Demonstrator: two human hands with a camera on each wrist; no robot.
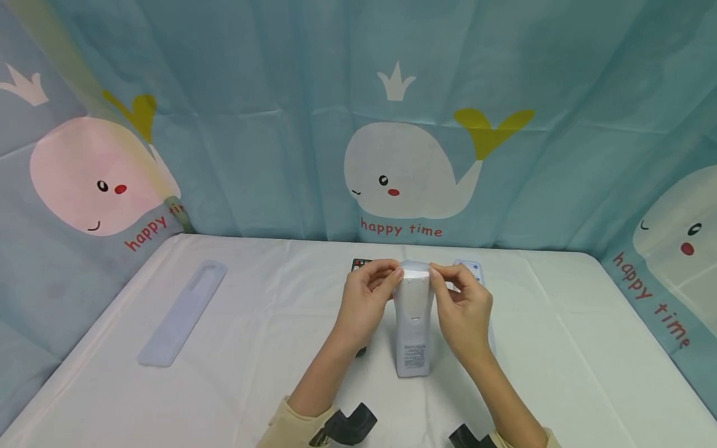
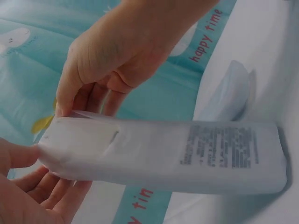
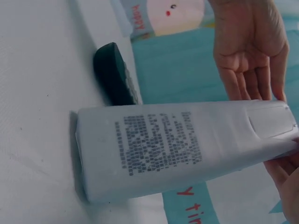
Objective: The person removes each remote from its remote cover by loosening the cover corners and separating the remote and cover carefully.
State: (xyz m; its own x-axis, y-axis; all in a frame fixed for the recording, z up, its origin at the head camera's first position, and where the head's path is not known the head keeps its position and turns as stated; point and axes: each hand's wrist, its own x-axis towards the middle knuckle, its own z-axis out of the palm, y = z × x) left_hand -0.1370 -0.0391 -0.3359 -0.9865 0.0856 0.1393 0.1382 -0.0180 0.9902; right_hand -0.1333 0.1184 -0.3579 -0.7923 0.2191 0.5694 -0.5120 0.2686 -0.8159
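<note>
A white remote control (image 1: 413,326) in a thin, translucent sleeve stands on its lower end on the table, back toward me, with a printed label low down. My left hand (image 1: 361,302) pinches the sleeve's upper left edge between thumb and fingers. At the upper right edge, my right hand (image 1: 465,311) does the same. Both wrist views show the label and battery cover; the left hand (image 2: 32,191) and right hand (image 3: 289,186) hold opposite sides of the top. The remote's button side is hidden.
Behind my left hand lies a black remote control (image 1: 360,264), partly covered. A pale remote control (image 1: 475,270) lies behind my right hand. On the left of the white-clothed table (image 1: 269,348) rests a flat, translucent cover (image 1: 179,317). A whale-print curtain (image 1: 263,174) surrounds the table's back and sides.
</note>
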